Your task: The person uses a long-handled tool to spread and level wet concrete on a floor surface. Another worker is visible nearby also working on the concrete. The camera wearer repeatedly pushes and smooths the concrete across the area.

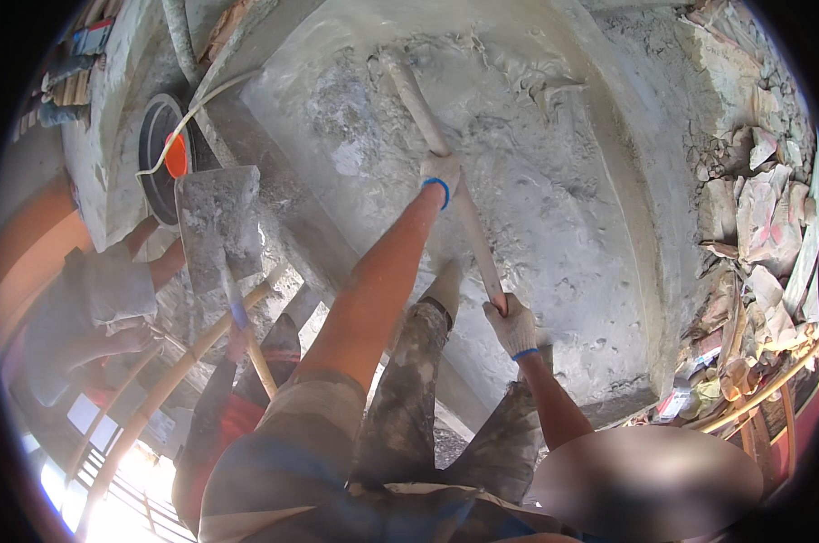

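My left hand, in a white knit glove with a blue cuff, is closed around the middle of a long wooden handle. Lower down, my right hand, gloved the same way, grips the handle's near end. The handle slants up and left into wet grey mortar spread over a wide trough. Its far end is coated in mortar, and the tool's head is hidden there, so its kind does not show. My legs stand at the trough's near edge, one boot reaching over the mortar.
A co-worker's mortar-caked shovel rises at the left, beside other people's arms and wooden poles. Behind it are a dark round tub with an orange item and a pale hose. Torn paper sacks and rubble line the right.
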